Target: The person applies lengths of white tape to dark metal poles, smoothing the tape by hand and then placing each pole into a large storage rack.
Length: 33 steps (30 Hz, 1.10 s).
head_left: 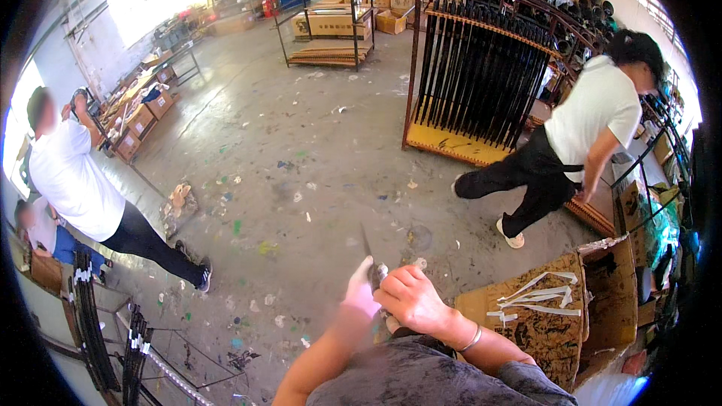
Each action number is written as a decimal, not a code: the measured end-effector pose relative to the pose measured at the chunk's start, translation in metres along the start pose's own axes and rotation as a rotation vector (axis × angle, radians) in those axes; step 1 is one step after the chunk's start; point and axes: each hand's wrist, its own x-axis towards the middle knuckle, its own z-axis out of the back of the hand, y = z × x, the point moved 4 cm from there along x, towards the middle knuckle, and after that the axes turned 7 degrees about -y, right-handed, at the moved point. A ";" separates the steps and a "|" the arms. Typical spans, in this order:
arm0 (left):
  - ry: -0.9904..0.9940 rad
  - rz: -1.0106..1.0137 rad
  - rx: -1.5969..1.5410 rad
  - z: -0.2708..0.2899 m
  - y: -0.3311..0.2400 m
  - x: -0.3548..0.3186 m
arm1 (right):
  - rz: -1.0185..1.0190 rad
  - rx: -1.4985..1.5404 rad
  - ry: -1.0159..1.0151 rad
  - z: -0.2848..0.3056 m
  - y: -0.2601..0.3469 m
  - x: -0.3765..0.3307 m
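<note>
Thin dark rod (pixel 366 244), stiff-looking and narrow like the black ones racked across the room, sticks up and slightly left from between the person's two hands, low in the middle of the view above the concrete floor (pixel 301 150). The right hand (pixel 410 299) is clenched around its lower end; the left hand (pixel 361 293), in a pale pink glove, closes on it just beside, the two touching. I'd judge it light and rigid, easy to swing, best held low near the base with both hands. Just right sits an open cardboard box (pixel 602 293) with white strips (pixel 538 297) lying on its flap. Farther off stands the orange rack of black rods (pixel 481 75), a person in a white shirt (pixel 594 113) striding past it.
</note>
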 end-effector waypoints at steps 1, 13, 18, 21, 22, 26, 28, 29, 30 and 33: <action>0.018 -0.004 0.004 -0.001 0.000 -0.003 | 0.003 0.012 -0.002 -0.002 0.000 0.000; -0.037 -0.131 0.029 0.008 -0.015 -0.020 | -0.018 0.055 -0.025 -0.014 0.003 -0.007; -0.121 -0.136 0.106 -0.026 -0.020 -0.037 | -0.059 0.055 -0.092 -0.001 -0.007 -0.002; -0.055 -0.123 0.158 -0.038 -0.019 -0.023 | -0.070 0.050 -0.126 0.003 -0.019 -0.003; -0.042 -0.120 0.167 -0.046 -0.013 -0.017 | -0.099 0.017 -0.131 0.007 -0.026 -0.004; 0.258 0.067 0.067 -0.081 0.006 0.028 | -0.203 -0.071 -0.182 0.035 -0.076 -0.006; 0.200 0.110 0.072 -0.091 0.012 0.065 | -0.235 -0.129 -0.229 0.051 -0.111 -0.006; 0.213 0.140 0.108 -0.106 0.014 0.070 | -0.244 -0.177 -0.248 0.060 -0.129 -0.007; 0.227 0.169 0.144 -0.119 0.017 0.079 | -0.253 -0.224 -0.267 0.069 -0.147 -0.008; -0.018 0.189 0.305 -0.122 0.026 0.125 | -0.353 -0.306 -0.339 0.104 -0.200 -0.018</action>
